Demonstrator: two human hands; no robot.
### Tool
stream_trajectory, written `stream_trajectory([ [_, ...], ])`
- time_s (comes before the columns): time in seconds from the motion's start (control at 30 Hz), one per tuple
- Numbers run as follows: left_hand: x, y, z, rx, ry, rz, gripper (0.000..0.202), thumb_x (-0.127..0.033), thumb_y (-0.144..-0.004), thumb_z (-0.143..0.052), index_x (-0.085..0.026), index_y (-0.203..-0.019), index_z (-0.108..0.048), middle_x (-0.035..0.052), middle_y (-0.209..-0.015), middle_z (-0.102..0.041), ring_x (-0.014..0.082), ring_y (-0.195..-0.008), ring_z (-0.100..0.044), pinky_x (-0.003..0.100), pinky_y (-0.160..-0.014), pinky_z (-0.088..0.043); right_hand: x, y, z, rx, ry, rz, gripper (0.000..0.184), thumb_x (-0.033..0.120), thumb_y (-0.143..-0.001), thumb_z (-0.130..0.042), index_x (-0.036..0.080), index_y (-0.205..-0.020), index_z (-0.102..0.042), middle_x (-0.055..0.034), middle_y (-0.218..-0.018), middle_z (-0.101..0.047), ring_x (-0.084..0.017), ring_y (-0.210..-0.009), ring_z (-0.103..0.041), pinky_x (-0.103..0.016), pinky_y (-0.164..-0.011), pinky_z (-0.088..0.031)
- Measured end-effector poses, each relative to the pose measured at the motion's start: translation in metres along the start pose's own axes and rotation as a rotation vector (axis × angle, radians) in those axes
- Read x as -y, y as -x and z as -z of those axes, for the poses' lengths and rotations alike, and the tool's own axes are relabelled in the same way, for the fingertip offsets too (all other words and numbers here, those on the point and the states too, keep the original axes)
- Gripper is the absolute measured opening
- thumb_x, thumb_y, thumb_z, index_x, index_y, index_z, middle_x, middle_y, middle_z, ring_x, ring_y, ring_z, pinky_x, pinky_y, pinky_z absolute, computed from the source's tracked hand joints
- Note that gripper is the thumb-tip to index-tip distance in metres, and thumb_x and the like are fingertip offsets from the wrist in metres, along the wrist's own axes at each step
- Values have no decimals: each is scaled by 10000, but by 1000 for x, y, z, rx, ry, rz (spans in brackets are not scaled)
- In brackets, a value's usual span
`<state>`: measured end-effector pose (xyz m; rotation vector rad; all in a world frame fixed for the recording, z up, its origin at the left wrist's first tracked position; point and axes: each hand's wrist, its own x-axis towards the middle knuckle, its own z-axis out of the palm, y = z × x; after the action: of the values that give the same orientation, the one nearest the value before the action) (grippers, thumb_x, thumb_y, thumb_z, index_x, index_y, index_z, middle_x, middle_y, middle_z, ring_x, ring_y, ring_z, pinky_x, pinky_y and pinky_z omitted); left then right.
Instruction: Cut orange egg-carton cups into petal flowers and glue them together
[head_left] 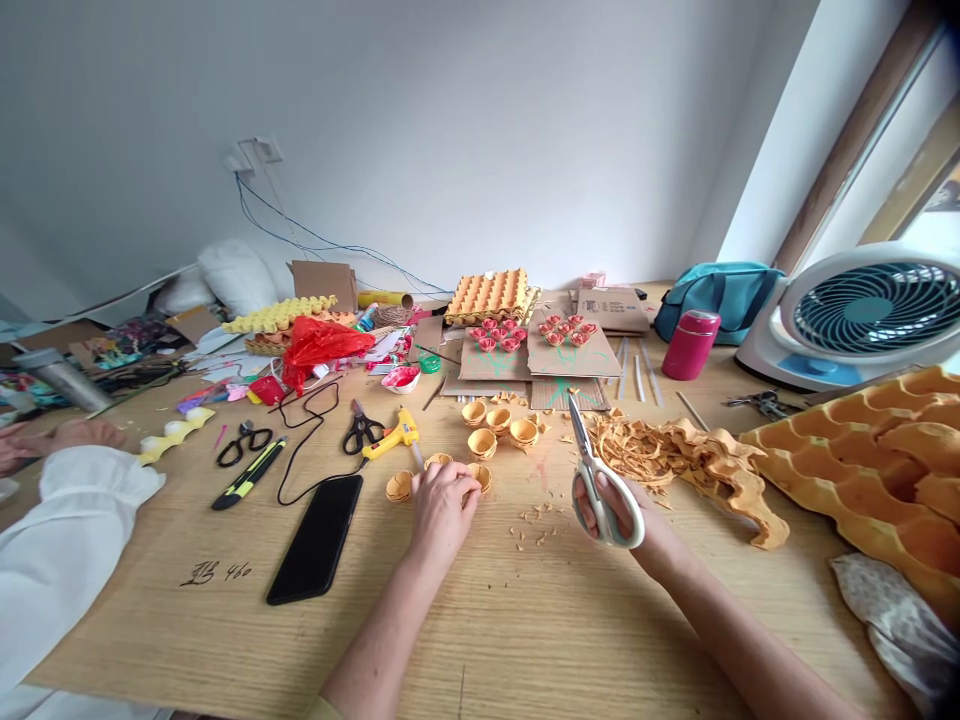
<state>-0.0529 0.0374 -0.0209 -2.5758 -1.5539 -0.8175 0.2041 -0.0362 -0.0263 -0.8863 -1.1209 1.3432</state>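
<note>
My right hand grips a pair of white-handled scissors, fingers through the handle loops, blades together and pointing away from me. Left of it, my left hand reaches down with bent fingers onto a small orange egg-carton cup on the table, and its fingertips partly cover the cup. Another cut cup stands left of that hand, and a third shows just behind the knuckles. Beyond them is a cluster of several cups. Small orange trimmings lie between my hands.
A yellow glue gun, black scissors, a utility knife and a phone lie left. Carton scraps and a large egg tray fill the right. Another person's sleeve rests at far left. Red flowers on cardboard lie behind.
</note>
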Motion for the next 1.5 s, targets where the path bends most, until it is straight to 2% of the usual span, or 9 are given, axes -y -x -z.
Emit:
stream_trajectory([
  [0.17, 9, -4, 12, -44, 72, 23, 162, -208, -870, -622, -270, -937, -756, 42, -1064, -737, 266, -1004, -607, 423, -838, -398, 0, 0, -1, 2, -3, -7, 427, 608, -914, -569, 186, -908, -633, 0, -615, -557, -132, -519, -484, -252, -481, -352],
  [0.3, 36, -2, 41, -281, 124, 138, 200, -206, -908, -522, -232, -922, -720, 54, -1029, -730, 246, -992, -634, 389, -901, -449, 3, 1, -2, -33, 21, 12, 430, 623, -903, -573, 197, -905, -630, 4, -603, -556, -133, -508, -477, -256, -480, -355],
  [0.4, 50, 13, 51, -245, 113, 142, 163, -229, -893, -547, -236, -911, -708, 44, -977, -724, 236, -959, -643, 366, -894, -466, 6, 2, -4, -44, 67, 6, 451, 642, -894, -568, 194, -895, -623, 0, -607, -557, -135, -509, -473, -262, -484, -362],
  [0.53, 48, 36, 40, -59, -57, 131, 137, -275, -820, -690, -276, -954, -714, 37, -1076, -714, 274, -999, -612, 400, -844, -439, 11, 4, -5, 11, 241, -12, 462, 643, -892, -557, 184, -851, -599, 4, -605, -552, -131, -522, -464, -255, -496, -358],
  [0.67, 41, 42, 27, 4, -113, 98, 65, -201, -836, -650, -253, -843, -688, 38, -1042, -718, 273, -998, -607, 388, -795, -426, 12, 5, -10, 34, 674, 96, 315, 452, -911, -595, 188, -739, -583, 18, -620, -530, -126, -576, -447, -248, -545, -333],
  [0.9, 50, 44, 29, -178, 113, 97, 94, -223, -888, -566, -231, -816, -626, 51, -903, -706, 243, -879, -622, 374, -824, -470, 13, 32, -35, 138, 1346, 181, 168, 265, -864, -594, 195, -720, -541, -26, -705, -605, -149, -603, -506, -296, -647, -345],
  [1.2, 53, 46, 22, -248, 338, 79, 114, -288, -878, -566, -222, -804, -623, 34, -842, -692, 225, -840, -653, 344, -795, -492, 4, 78, -75, 206, 1646, -4, 44, 242, -826, -582, 199, -819, -579, -36, -831, -691, -189, -701, -628, -303, -716, -384],
  [1.3, 52, 46, 22, -235, 378, 66, 119, -296, -875, -568, -221, -808, -631, 31, -831, -695, 216, -816, -659, 330, -770, -498, 6, 62, -64, 149, 1702, -51, 97, 302, -859, -567, 210, -850, -594, -30, -831, -708, -183, -695, -648, -299, -698, -375],
  [1.5, 48, 45, 21, -214, 392, 50, 124, -291, -875, -574, -220, -793, -634, 23, -811, -691, 207, -802, -657, 318, -768, -498, 21, 41, -14, -181, 1800, -209, 226, 354, -941, -464, 174, -895, -593, -107, -831, -717, -222, -692, -662, -299, -601, -311],
])
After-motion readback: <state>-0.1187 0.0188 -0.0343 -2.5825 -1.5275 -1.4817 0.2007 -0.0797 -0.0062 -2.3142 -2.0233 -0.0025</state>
